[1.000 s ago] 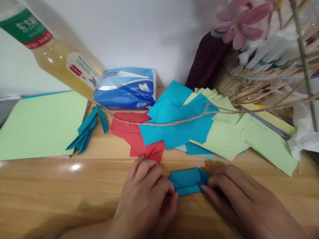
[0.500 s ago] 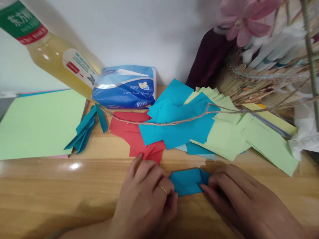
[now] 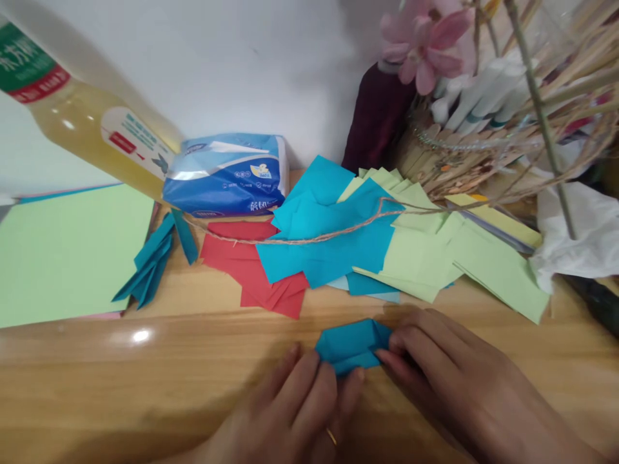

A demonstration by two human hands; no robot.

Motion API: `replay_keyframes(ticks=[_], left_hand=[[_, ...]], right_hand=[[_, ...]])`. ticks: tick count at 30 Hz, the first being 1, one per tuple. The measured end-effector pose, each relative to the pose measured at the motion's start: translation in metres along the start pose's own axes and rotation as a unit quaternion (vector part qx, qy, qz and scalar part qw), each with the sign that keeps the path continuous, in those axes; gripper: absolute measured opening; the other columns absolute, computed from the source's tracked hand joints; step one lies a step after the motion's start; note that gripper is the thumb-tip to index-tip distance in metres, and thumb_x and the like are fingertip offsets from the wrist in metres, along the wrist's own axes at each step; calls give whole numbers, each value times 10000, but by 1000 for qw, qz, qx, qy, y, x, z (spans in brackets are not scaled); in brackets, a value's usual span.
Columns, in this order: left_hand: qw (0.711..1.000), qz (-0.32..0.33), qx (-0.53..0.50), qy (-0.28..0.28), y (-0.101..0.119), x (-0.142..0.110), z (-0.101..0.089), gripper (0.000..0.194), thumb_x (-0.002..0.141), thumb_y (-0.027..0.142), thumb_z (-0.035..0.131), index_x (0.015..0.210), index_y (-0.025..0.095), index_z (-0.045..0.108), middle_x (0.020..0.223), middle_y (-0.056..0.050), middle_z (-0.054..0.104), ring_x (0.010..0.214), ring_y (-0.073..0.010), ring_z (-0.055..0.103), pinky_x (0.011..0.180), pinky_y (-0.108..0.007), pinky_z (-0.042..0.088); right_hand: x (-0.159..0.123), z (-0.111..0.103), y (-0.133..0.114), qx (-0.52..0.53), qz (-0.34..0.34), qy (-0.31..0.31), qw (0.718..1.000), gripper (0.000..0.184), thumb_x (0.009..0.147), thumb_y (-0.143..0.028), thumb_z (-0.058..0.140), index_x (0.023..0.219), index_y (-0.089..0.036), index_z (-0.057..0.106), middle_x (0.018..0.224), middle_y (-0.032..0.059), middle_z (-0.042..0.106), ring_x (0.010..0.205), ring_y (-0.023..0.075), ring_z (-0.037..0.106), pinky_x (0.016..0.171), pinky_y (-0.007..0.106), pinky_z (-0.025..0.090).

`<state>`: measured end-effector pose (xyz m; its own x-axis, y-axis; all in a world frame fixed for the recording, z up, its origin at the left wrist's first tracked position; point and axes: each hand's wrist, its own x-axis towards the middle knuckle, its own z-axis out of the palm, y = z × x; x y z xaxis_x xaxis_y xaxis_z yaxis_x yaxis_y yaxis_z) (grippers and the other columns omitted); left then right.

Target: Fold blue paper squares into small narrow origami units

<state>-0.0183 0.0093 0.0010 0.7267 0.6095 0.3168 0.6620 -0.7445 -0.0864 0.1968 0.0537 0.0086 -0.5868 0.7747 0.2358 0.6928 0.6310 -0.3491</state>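
Note:
A partly folded piece of blue paper (image 3: pixel 351 343) lies low on the wooden table between my hands, its corners turned in and its near edge creased up. My right hand (image 3: pixel 449 374) pinches the paper's right end between thumb and fingers. At the left end, my left hand (image 3: pixel 294 406), with a ring on one finger, has its fingertips on the near left corner and its thumb at the near edge. Behind the paper lie loose red paper sheets (image 3: pixel 232 258) and blue paper sheets (image 3: pixel 333 251).
Pale green slips (image 3: pixel 416 258) overlap at the right. Folded blue strips (image 3: pixel 149 264) lie beside a green paper stack (image 3: pixel 62 251). A tissue pack (image 3: pixel 227 174), a drink bottle (image 3: pixel 97 122) and a basket of pens (image 3: pixel 435 154) stand behind. Twine (image 3: pixel 300 241) crosses the papers.
My left hand has drawn back toward me, its fingers shifting onto the blue paper's near left corner. My right hand keeps its pinch. The whole view has shifted slightly.

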Motion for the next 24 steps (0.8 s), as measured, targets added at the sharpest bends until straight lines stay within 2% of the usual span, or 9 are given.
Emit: replay_keyframes(ticks=[7,18,24], left_hand=[[999,9,-10,-39,0,-5,0,363,896,141,407,1240,162,521,948,-36,595,952,-154,565,866,-273,472],[998,-34,-42,-42,0,-5,0,337,879,147,430,1193,167,552,947,-46,609,939,-158,569,846,-251,482],[997,-16,-56,-48,-5,-4,-5,333,890,118,359,1132,133,588,952,-54,620,954,-160,569,826,-238,491]], right_hand=[[-3,1,0,-1,-1,0,1000,334,961,-230,327,684,-193,512,657,27,548,586,153,553,528,275,447],[0,4,1,-12,-3,-5,1000,323,955,-234,336,701,-189,530,670,34,552,611,163,558,542,281,444],[1,4,2,0,13,-3,1000,309,957,-253,321,695,-210,478,660,26,545,594,153,553,510,260,433]])
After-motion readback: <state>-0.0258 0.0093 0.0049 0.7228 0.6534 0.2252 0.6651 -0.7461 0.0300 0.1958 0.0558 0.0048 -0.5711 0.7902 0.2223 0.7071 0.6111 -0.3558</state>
